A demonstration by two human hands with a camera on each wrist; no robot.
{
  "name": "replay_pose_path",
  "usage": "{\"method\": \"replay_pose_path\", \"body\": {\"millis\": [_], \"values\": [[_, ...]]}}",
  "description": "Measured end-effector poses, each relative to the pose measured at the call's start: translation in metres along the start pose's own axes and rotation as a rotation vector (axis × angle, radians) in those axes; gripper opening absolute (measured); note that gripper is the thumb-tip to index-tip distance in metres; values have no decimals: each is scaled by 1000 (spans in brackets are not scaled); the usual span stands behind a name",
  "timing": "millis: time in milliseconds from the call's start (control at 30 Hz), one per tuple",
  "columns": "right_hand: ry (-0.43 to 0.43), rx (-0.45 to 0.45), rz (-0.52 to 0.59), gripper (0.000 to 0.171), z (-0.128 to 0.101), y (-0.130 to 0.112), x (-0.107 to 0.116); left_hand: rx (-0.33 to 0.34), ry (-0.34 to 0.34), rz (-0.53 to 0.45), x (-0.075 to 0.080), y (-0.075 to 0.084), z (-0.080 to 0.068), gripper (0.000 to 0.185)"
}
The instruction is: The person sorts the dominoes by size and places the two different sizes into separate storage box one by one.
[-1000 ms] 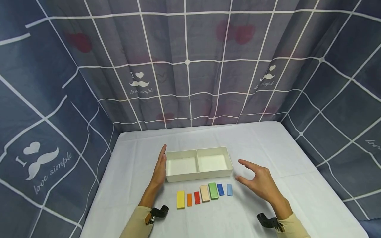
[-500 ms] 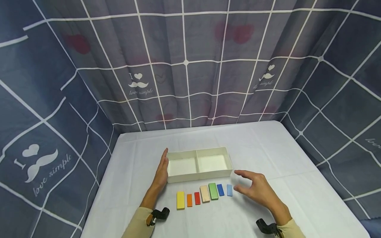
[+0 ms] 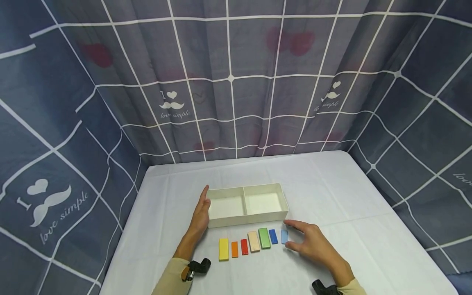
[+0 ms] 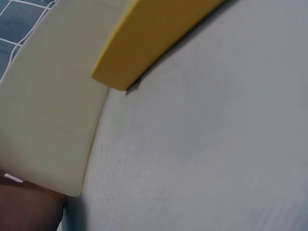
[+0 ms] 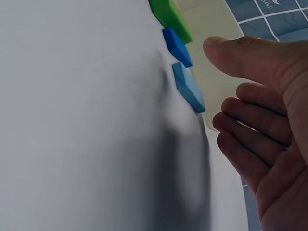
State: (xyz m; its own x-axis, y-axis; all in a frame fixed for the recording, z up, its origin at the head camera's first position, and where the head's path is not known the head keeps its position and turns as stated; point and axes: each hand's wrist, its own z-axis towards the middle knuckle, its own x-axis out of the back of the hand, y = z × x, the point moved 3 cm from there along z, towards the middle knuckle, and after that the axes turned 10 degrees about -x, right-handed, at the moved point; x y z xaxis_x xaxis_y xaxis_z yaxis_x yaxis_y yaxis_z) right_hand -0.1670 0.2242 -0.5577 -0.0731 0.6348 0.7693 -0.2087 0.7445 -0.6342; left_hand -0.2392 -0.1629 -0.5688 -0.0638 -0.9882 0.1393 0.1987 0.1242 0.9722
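Observation:
My left hand [image 3: 199, 217] lies with straight fingers along the left end of a cream two-compartment box [image 3: 247, 220]. In the left wrist view a bit of that hand [image 4: 29, 207] shows at the box wall [image 4: 48, 110]. My right hand [image 3: 313, 243] is spread around the light blue block [image 3: 284, 237], thumb on the near side and fingers on the far side. The right wrist view shows the thumb and fingers well apart, the light blue block [image 5: 188, 86] just beyond them. Beside it lies a dark blue block [image 3: 273, 236].
Leftward the row goes on with green [image 3: 264, 238], beige [image 3: 253, 241], red [image 3: 244, 247], orange [image 3: 234, 249] and yellow [image 3: 223, 249] blocks. They lie on a white-covered table [image 3: 177, 188] in front of the box. Checked curtains [image 3: 206, 98] enclose the table's back and sides.
My right hand has moved left and toward me, from beside the box to the light blue block. The left hand has shifted slightly right, and the box's left end with it.

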Motion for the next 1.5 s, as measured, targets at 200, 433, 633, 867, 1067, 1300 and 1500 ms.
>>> {"method": "replay_pose_path", "body": {"millis": [200,433,633,867,1067,1300,1500], "values": [[-27,5,-20,64,-3,0,-10,1,19,-1,0,-1,-1,58],[-32,-6,-12,64,-6,-3,-13,20,55,0,-2,0,-1,57],[-13,-21,-12,63,-9,-2,-14,15,63,-5,-2,0,0,57],[24,-31,-2,59,-9,2,-16,14,63,-10,-2,-1,0,58],[37,-28,-8,55,-8,1,-17,-19,73,-17,-1,-4,-1,58],[9,-43,-4,53,-7,-1,-14,-9,69,1,-1,-2,-1,57],[36,33,-40,52,-4,-6,-4,37,65,-9,-1,-1,-1,57]]}}
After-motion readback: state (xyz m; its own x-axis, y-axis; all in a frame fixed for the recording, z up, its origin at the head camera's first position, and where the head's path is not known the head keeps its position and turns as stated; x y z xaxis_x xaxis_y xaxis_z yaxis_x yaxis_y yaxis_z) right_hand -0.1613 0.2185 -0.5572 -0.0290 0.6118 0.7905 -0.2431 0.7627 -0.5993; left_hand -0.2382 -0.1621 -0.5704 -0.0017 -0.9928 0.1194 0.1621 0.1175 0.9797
